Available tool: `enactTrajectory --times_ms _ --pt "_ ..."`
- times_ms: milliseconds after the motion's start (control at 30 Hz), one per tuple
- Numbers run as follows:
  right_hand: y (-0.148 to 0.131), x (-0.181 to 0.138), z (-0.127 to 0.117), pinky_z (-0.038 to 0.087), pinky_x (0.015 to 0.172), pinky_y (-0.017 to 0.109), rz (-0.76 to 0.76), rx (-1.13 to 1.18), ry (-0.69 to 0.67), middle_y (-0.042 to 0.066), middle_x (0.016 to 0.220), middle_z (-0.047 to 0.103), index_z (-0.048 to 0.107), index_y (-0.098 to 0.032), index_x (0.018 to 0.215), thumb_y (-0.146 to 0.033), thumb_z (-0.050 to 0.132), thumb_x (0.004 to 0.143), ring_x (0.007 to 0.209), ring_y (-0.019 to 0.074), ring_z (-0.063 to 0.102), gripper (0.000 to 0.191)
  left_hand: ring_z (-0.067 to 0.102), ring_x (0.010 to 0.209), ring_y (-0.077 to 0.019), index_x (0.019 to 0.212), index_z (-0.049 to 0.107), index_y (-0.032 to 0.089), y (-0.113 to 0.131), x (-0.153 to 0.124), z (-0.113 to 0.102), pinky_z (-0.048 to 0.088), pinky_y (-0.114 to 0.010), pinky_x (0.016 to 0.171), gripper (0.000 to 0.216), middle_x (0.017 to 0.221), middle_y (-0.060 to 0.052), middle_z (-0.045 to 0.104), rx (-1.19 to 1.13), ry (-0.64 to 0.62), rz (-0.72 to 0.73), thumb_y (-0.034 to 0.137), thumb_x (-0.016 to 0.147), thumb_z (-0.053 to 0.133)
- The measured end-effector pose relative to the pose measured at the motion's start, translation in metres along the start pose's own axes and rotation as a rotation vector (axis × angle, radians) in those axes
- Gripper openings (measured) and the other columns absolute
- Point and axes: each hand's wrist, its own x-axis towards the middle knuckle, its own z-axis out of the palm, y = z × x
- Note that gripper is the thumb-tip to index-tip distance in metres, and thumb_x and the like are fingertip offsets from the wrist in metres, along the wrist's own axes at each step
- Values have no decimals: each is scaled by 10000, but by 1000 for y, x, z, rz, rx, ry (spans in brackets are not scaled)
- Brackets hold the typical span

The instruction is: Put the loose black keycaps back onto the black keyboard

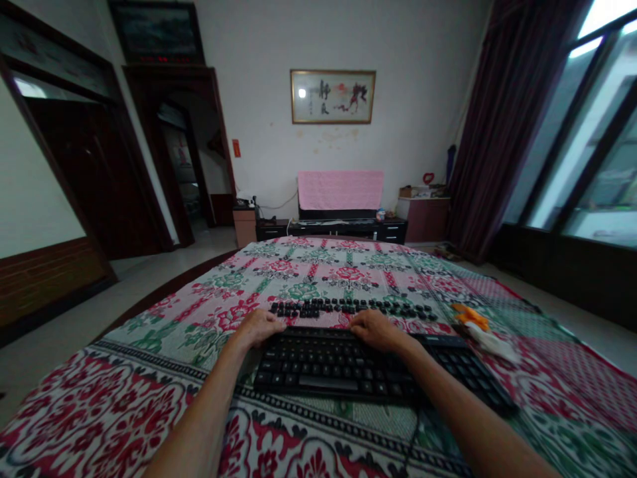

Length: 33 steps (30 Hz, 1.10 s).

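A black keyboard lies on the patterned cloth in front of me, its number pad at the right partly behind my right forearm. My left hand is closed at the keyboard's far left corner, thumb and fingers against its edge. Over the far edge, near the middle, my right hand has its fingers curled together; whatever is between the fingertips is hidden. Just beyond the keyboard, loose black keycaps sit in rough rows on the cloth. The keyboard's far strip looks bare of caps between my hands.
The floral cloth covers a large table. An orange item and a crumpled white cloth or tissue lie right of the keycaps. A cable runs from the keyboard towards me. A low black cabinet stands against the far wall.
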Motion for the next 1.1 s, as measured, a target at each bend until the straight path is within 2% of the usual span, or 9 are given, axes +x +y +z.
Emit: enactTrajectory --times_ms 133,267,333,400,533,733,867,967,1100 --pt "-3 10 -9 295 502 194 -43 5 -27 -9 540 554 637 -152 630 -227 402 699 519 102 459 255 381 385 -79 552 590 139 -2 12 1 226 -192 380 438 401 33 398 96 53 52 560 557 470" --pt "-20 44 -3 315 578 202 -59 -63 129 5 682 598 644 -174 784 -213 432 686 624 115 486 237 354 412 -72 489 556 135 -9 21 3 190 -196 395 451 399 38 369 106 80 139 567 568 455" --pt "-26 61 7 321 602 201 -62 -72 148 16 763 609 628 -189 866 -209 439 683 666 118 499 263 347 414 -71 485 547 136 -13 23 4 181 -199 397 462 403 40 363 76 86 150 575 579 438" --pt "-28 73 18 320 597 203 -65 -108 129 19 749 612 618 -191 890 -209 443 678 659 120 503 275 346 413 -71 483 540 138 -16 25 5 183 -200 400 476 407 40 365 58 90 160 590 580 426" --pt "-23 82 31 308 556 208 -18 -192 53 14 681 607 636 -201 814 -239 447 673 620 124 504 239 363 411 -78 486 541 140 -18 28 7 206 -201 401 472 407 36 387 35 98 150 591 571 435" --pt "-25 90 37 325 552 208 65 -138 50 15 714 618 629 -226 842 -272 485 643 642 129 522 250 352 398 -73 472 532 143 -17 25 7 197 -196 380 438 400 34 399 -13 135 97 573 536 481" --pt "-27 82 27 329 536 200 73 -83 50 16 677 610 636 -197 782 -256 490 633 617 121 518 217 376 423 -79 486 538 143 -8 19 3 221 -189 390 431 422 30 419 11 141 133 566 543 480" --pt "-27 60 10 337 527 191 63 27 62 7 646 600 624 -172 763 -238 493 630 579 102 505 198 410 464 -86 528 567 143 1 14 1 253 -183 417 418 461 24 469 2 103 199 555 534 495" --pt "-31 24 -4 338 487 178 78 201 -5 7 658 593 597 -154 771 -244 490 627 563 93 493 201 459 527 -102 581 609 146 13 11 4 292 -181 463 359 534 7 543 22 69 292 488 552 503"
